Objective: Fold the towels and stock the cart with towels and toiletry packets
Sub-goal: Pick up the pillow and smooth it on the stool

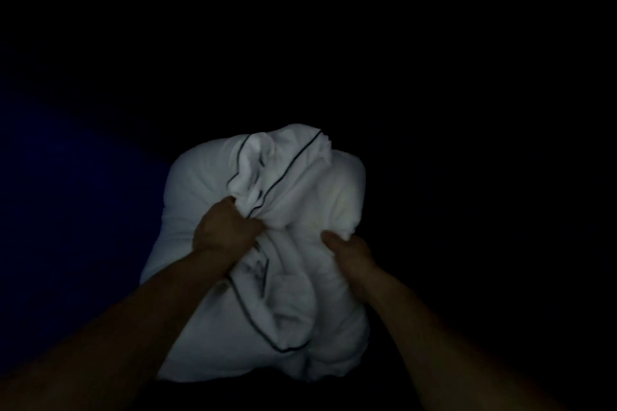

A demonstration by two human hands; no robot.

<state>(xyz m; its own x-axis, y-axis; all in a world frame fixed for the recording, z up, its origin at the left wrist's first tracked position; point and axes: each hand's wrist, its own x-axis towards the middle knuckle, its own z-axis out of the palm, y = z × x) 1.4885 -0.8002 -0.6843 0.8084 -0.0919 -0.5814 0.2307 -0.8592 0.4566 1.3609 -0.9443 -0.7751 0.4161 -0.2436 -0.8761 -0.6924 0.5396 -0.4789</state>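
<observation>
Very dark frame; only the white bundle (300,183) and two bare forearms read. The bundle sits in the centre of the view, in front of the person and between both hands. Whether it rests on a surface or hangs free is lost in the black. No cart or toiletry packets are visible.

The left hand (227,227) is clenched round a gathered bunch of cloth, right where the dark piping (293,160) runs in. The right hand (350,250) grips a fold on the other side, thumb on top and fingers buried in the fabric.

Step, by my guess: opening out the crumpled cloth before folding it. To do it well, trace the piping to find a true hem and walk each hand to a corner. Then pull the hands apart and shake it flat, so the fold does not start on a bunched grab. The fabric looks soft and thick, so it should slump.

Writing: none readable. A faint dark mark (257,267) beside the left wrist may be print or shadow; I cannot tell.
</observation>
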